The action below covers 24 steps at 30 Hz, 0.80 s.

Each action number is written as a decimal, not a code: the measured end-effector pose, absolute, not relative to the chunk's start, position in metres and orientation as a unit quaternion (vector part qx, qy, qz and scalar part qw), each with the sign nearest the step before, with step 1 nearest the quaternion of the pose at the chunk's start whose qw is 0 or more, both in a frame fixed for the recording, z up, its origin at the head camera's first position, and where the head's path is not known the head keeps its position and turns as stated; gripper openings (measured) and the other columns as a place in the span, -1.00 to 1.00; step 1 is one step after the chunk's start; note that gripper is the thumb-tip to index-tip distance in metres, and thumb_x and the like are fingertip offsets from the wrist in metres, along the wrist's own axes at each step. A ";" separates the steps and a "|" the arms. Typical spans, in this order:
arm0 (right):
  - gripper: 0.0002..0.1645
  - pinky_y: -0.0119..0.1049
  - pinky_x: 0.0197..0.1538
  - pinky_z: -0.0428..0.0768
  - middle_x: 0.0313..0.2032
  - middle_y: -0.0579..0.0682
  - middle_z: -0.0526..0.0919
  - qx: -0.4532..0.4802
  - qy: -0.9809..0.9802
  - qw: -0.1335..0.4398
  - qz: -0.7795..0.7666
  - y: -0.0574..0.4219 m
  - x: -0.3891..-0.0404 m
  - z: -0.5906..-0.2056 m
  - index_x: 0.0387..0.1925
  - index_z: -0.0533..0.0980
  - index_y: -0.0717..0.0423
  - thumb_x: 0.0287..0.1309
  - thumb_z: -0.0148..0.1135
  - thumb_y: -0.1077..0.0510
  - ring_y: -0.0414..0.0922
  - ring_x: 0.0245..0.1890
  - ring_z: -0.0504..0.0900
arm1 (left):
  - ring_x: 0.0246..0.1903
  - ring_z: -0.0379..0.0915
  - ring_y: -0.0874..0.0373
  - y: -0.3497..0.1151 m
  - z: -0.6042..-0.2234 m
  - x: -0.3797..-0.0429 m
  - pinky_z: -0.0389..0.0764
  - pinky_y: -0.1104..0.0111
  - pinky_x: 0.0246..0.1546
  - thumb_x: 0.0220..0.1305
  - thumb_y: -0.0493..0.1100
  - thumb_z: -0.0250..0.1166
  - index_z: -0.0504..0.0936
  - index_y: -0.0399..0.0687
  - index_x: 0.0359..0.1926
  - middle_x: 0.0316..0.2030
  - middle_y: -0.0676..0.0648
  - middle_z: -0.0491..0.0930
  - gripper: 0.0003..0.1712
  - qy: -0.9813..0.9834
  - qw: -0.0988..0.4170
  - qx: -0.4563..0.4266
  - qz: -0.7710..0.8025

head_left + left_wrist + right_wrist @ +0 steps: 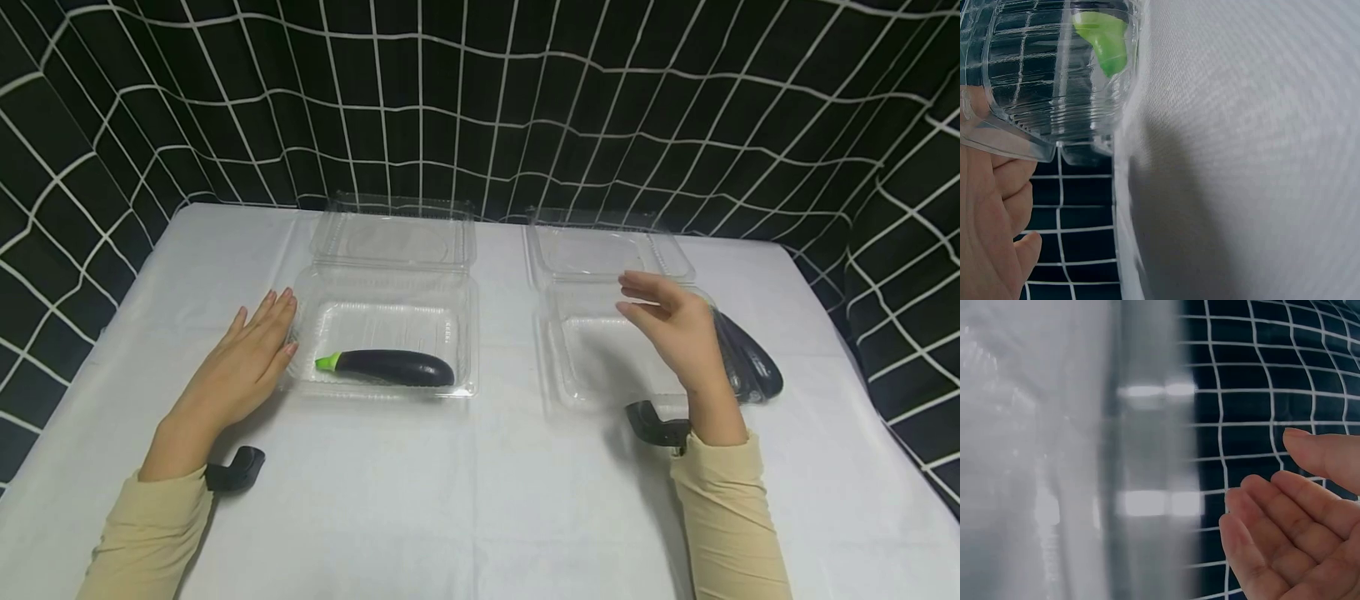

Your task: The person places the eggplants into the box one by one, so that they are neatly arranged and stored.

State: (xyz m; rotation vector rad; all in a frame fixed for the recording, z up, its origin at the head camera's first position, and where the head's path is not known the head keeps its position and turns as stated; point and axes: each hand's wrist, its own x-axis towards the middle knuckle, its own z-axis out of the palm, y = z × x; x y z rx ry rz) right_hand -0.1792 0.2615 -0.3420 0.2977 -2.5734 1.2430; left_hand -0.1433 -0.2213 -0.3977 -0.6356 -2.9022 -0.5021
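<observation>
My left hand (236, 375) lies with straight fingers at the left edge of the left clear plastic clamshell container (471, 333). An eggplant (393, 367) with a green stem lies along that container's near side. In the left wrist view, its stem (1107, 47) shows through the clear wall, with the left hand (991, 219) by the rim. Over the right clear clamshell container (570, 392) is my right hand (678, 333), fingers slightly bent and holding nothing. The right wrist view shows the hand's (1297, 537) palm and separate thumb. Dark eggplants (753, 358) lie right of this container, partly hidden.
Both container lids (393, 242) stand open toward the back of the white-covered table (480, 500). A black cloth with white netting (480, 108) rises behind and along the sides. Black wrist cameras (236, 471) stick out from both wrists.
</observation>
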 end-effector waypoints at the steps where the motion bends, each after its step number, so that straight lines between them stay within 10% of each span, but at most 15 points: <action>1: -0.54 -0.57 -0.03 0.50 0.05 0.20 0.57 0.101 -0.888 0.136 0.427 0.263 -0.179 -0.341 0.12 0.47 0.30 0.17 0.24 0.30 -0.10 0.03 0.57 | 0.42 -0.21 -0.11 -0.221 -0.398 -0.143 -0.18 -0.02 0.38 0.48 -0.07 -0.15 0.02 -0.40 0.40 0.41 -0.29 0.00 -0.36 -0.961 0.064 -0.210 -0.165; 12: -0.52 -0.59 -0.01 0.49 0.07 0.17 0.57 0.074 -0.894 0.136 0.420 0.271 -0.175 -0.339 0.15 0.46 0.26 0.18 0.24 0.27 -0.05 0.05 0.55 | 0.42 -0.22 -0.11 -0.221 -0.397 -0.143 -0.18 -0.02 0.38 0.48 -0.06 -0.16 0.01 -0.39 0.40 0.41 -0.28 -0.01 -0.35 -0.963 0.063 -0.208 -0.162; 24: -0.53 -0.62 -0.02 0.47 0.05 0.19 0.58 0.041 -0.894 0.147 0.421 0.288 -0.169 -0.338 0.11 0.49 0.26 0.19 0.26 0.17 -0.44 -0.07 0.53 | 0.42 -0.23 -0.10 -0.221 -0.397 -0.143 -0.20 -0.01 0.39 0.48 -0.05 -0.17 0.00 -0.38 0.41 0.42 -0.28 -0.02 -0.35 -0.962 0.062 -0.208 -0.163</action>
